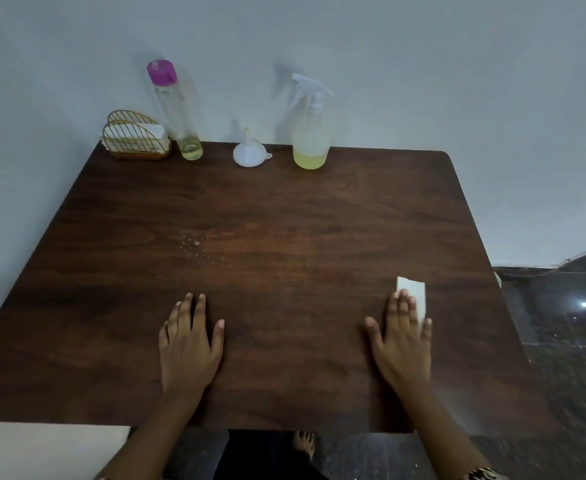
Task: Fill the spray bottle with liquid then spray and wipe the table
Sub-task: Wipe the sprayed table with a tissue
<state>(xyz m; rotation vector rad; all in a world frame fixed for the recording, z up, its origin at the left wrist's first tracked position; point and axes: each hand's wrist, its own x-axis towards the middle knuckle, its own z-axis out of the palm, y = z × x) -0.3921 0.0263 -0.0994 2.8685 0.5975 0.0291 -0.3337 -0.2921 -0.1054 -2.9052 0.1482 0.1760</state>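
The dark wooden table (319, 209) spreads before us, and both our hands lie flat on its near part, well apart, fingers straight. Our left hand (189, 341) rests bare on the wood; our right hand (402, 344) presses its fingers on a folded tissue (417, 292). At the far edge the spray bottle (311, 133) stands upright, head on, with yellow liquid in its base, so we judge filling done. The tissue lies lengthwise away from us under the right fingertips. A patch of spray droplets (192, 241) sits forward and left of it, beyond the left hand's fingertips and nearer that hand. We judge the wipe must sweep leftward and away.
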